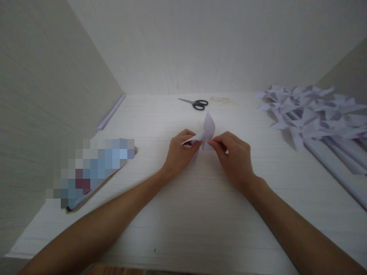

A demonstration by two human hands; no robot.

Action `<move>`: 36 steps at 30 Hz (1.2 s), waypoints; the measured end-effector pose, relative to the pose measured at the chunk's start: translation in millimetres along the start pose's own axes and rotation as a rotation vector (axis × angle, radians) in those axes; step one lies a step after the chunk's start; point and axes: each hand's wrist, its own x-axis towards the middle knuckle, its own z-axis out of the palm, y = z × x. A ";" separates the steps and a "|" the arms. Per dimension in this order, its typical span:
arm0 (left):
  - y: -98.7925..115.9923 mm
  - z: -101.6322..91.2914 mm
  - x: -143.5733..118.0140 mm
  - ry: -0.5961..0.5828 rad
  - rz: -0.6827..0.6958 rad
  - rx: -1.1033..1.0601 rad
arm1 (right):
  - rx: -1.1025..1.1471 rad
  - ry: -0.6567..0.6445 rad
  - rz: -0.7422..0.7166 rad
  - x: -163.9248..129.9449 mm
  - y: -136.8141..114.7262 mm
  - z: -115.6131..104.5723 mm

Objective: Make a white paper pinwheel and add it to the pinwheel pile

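A pale paper pinwheel (209, 126) with curved blades is held between my two hands, above the middle of the white table. My left hand (183, 151) pinches it near the centre, with one blade sticking out over the fingers. From the other side, the thumb and fingertips of my right hand (233, 154) are closed on its lower right part. My fingers hide some of the folds. Beyond the pinwheel lies a pair of black-handled scissors (197, 104), blades pointing left.
Several finished paper pinwheels (306, 120) on rolled paper sticks (335, 170) are piled at the right. A rolled paper tube (111, 112) lies by the left wall. A pixelated bluish object (106, 164) rests on the table (183, 221) at left. Walls enclose the back and sides.
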 end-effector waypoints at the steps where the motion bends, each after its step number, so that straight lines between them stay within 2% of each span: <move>1: 0.1 0.0 -0.2 -0.007 -0.004 -0.002 | 0.001 0.007 0.014 -0.1 0.1 0.3; 10: 0.9 -0.8 -0.6 -0.024 -0.010 -0.009 | 0.038 0.044 0.100 0.1 0.1 4.0; 16: 1.1 -0.7 -0.5 -0.031 -0.026 -0.054 | 0.128 0.034 0.093 1.1 1.8 2.5; 25: 3.4 0.0 -1.1 -0.044 -0.030 -0.055 | 0.105 0.026 0.186 1.1 4.4 4.5; 32: 3.8 -1.0 -0.9 -0.037 -0.027 -0.050 | 0.209 0.027 0.178 0.8 3.1 4.0; 36: 4.1 0.0 -0.9 -0.041 -0.043 -0.060 | 0.220 0.008 0.266 1.5 5.0 5.7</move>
